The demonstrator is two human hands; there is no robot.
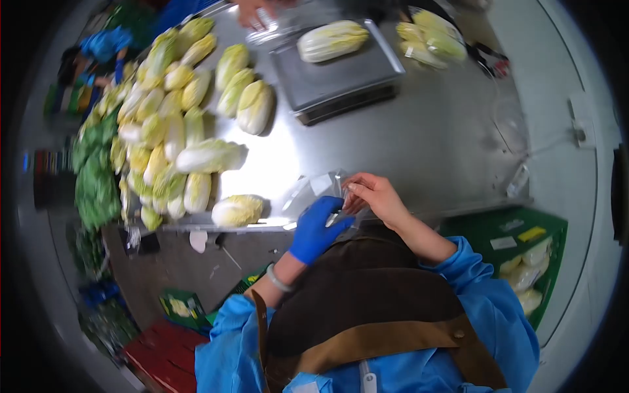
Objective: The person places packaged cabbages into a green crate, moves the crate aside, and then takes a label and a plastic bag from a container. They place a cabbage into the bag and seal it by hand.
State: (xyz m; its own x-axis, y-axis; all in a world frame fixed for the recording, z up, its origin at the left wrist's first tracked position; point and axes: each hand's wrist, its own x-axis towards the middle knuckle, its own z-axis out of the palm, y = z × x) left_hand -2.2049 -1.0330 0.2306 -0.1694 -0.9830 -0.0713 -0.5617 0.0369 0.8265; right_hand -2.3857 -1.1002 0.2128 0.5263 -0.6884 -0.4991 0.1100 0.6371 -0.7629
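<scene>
My left hand (317, 230), in a blue glove, is at the near edge of the steel table with its fingers bent around a clear plastic bag (303, 196). Beside it, my bare right hand (372, 196) has its fingers curled against the bag's right side. The bag looks thin and crumpled, and the exact grip of the fingertips is partly hidden. To the left of my hands lies a napa cabbage (237, 211) near the table edge. Another napa cabbage (333, 41) rests on the flat metal scale (327, 78) further back.
A large pile of cabbages (157, 131) covers the left of the steel table (445, 144). Wrapped cabbages (432, 39) lie at back right. Another person's hand (255, 12) touches plastic behind the scale. A green crate (553, 262) holding bagged cabbages stands at my right.
</scene>
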